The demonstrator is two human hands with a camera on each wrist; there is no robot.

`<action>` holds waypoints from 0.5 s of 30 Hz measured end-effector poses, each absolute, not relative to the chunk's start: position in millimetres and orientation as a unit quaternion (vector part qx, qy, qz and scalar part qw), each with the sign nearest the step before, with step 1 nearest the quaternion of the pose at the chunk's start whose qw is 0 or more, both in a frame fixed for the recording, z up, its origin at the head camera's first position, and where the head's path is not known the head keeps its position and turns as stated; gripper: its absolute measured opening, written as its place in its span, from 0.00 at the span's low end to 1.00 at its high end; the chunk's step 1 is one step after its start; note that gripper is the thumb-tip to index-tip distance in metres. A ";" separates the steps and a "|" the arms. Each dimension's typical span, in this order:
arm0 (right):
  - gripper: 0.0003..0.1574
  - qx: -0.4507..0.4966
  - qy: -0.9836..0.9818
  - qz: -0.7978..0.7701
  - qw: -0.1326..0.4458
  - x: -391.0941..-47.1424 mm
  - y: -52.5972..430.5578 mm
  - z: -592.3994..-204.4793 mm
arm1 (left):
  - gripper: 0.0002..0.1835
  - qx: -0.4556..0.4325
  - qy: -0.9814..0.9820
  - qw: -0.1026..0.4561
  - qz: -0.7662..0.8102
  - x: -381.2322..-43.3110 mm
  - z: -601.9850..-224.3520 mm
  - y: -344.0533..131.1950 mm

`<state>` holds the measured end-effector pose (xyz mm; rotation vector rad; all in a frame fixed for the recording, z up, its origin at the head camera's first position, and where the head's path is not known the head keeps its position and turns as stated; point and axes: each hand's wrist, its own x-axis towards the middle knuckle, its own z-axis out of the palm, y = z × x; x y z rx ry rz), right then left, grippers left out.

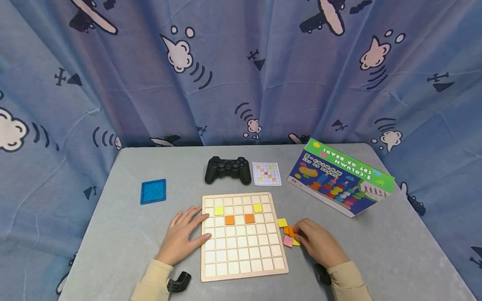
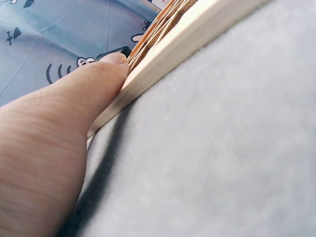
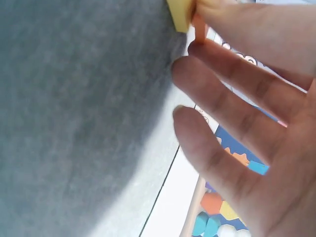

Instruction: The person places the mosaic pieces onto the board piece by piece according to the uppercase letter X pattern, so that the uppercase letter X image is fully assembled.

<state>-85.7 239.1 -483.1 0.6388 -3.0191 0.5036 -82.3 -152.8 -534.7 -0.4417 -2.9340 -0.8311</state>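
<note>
A wooden grid board (image 1: 245,274) lies on the table, its cells pale except for two yellow squares and two orange squares in the upper rows. My left hand (image 1: 184,232) rests at the board's left edge, fingers spread and fingertips on the rim. In the left wrist view its thumb (image 2: 94,81) lies against the wooden side. Right of the board is a small pile with a pink tile (image 1: 288,241), yellow tiles (image 1: 282,223) and orange ones. My right hand (image 1: 320,242) pinches an orange tile (image 3: 199,28) there between thumb and index finger, the other fingers loosely extended.
Behind the board are a black game controller (image 1: 227,170) and a small pattern card (image 1: 266,174) with coloured squares. A blue square tray (image 1: 153,191) lies at the left. The colourful bead-set box (image 1: 340,177) stands at the back right, before a blue curtain (image 1: 226,75).
</note>
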 end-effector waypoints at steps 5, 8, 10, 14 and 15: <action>0.10 0.217 -0.963 0.157 0.024 -86.1 238.9 -480.2 | 0.32 -0.146 -0.952 0.031 -0.267 -82.9 -536.4 -153.1; 0.10 0.230 -0.960 0.157 0.038 -88.9 236.0 -476.5 | 0.32 -0.150 -0.950 0.038 -0.270 -83.1 -537.0 -154.2; 0.10 0.238 -0.958 0.154 0.046 -91.7 231.9 -473.4 | 0.32 -0.151 -0.950 0.042 -0.271 -83.2 -537.3 -154.9; 0.10 0.256 -0.954 0.149 0.052 -97.6 219.2 -466.2 | 0.32 -0.153 -0.950 0.044 -0.269 -83.4 -537.7 -154.9; 0.10 0.262 -0.952 0.148 0.051 -99.2 215.2 -464.8 | 0.32 -0.153 -0.950 0.043 -0.268 -83.4 -537.8 -154.8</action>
